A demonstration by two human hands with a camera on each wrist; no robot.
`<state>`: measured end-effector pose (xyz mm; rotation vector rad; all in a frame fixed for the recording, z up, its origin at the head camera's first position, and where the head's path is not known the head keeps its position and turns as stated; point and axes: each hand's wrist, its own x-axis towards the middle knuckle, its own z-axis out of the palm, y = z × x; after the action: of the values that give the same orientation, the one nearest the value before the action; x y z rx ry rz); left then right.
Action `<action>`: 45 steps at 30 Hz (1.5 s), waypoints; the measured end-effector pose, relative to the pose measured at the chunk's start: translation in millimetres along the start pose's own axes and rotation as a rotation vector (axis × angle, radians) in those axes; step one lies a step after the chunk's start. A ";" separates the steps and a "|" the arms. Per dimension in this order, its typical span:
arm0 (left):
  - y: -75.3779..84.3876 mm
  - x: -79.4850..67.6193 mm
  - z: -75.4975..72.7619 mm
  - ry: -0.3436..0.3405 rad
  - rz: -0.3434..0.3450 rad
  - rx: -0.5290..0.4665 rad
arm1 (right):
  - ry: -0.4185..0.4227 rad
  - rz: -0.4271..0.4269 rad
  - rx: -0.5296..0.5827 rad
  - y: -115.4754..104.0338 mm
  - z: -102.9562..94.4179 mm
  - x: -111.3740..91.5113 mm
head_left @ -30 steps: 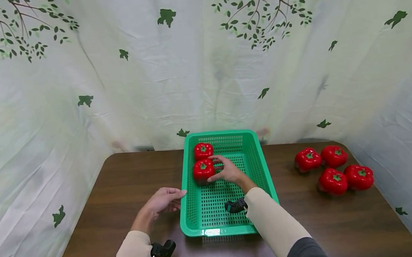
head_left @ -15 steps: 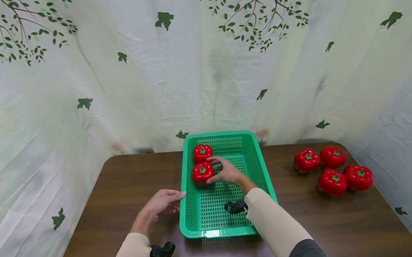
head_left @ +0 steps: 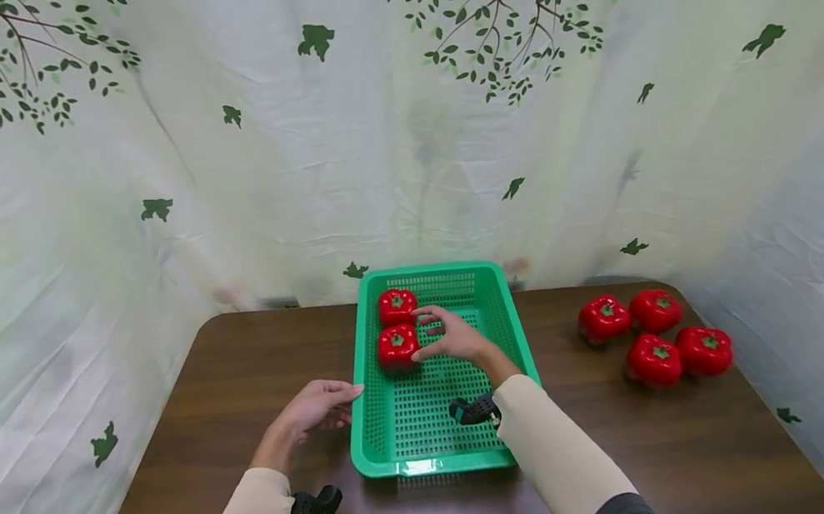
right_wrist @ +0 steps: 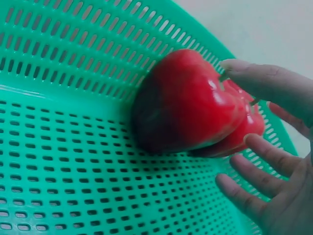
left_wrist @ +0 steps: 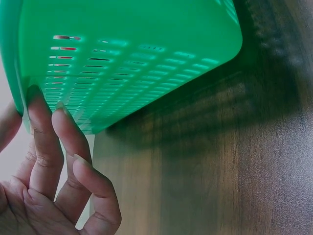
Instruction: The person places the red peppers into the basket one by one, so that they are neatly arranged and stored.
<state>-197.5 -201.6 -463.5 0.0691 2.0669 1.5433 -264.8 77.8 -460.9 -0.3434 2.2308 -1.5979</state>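
In the head view, a green perforated plastic basket [head_left: 449, 464] holds two red bell peppers at its left side. The nearer bell pepper [head_left: 396, 347] sits right in front of the farther bell pepper [head_left: 397, 306]. My right hand [head_left: 458, 340] is inside the basket beside the nearer pepper, its thumb and fingers spread apart. In the right wrist view, the thumb [right_wrist: 274, 81] lies by that pepper's stem end and the fingers are clear of its side. My left hand [head_left: 318, 405] pinches the basket's left rim; in the left wrist view its fingers [left_wrist: 44, 142] reach under the rim.
Several more red bell peppers [head_left: 652, 360] stand grouped on the right part of the brown wooden table [head_left: 576, 457]. A pale cloth [head_left: 283, 178] with printed leaves hangs behind and beside the table. Both wrists carry small black cameras [head_left: 316, 506].
The right hand's fingers have eased slightly away from the nearer bell pepper. The head view has shifted a little, so the scene sits farther left. The left hand stays on the rim.
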 end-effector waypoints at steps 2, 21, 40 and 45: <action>0.5 0.1 -0.4 -0.002 0.001 0.002 | -0.002 -0.007 -0.003 -1.2 -2.9 -2.9; 2.2 2.4 3.7 -0.002 -0.013 0.007 | -0.057 -0.122 0.080 -13.0 -39.1 -50.8; 3.6 -0.4 2.9 0.011 -0.021 0.025 | -0.117 -0.167 0.125 1.9 -66.4 -82.5; 3.4 -0.5 2.1 0.004 -0.019 0.030 | -0.134 -0.177 0.149 7.4 -74.5 -93.5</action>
<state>-197.0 -198.8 -460.6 0.0577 2.0879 1.5031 -212.8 181.7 -431.8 -0.6016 2.0150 -1.7630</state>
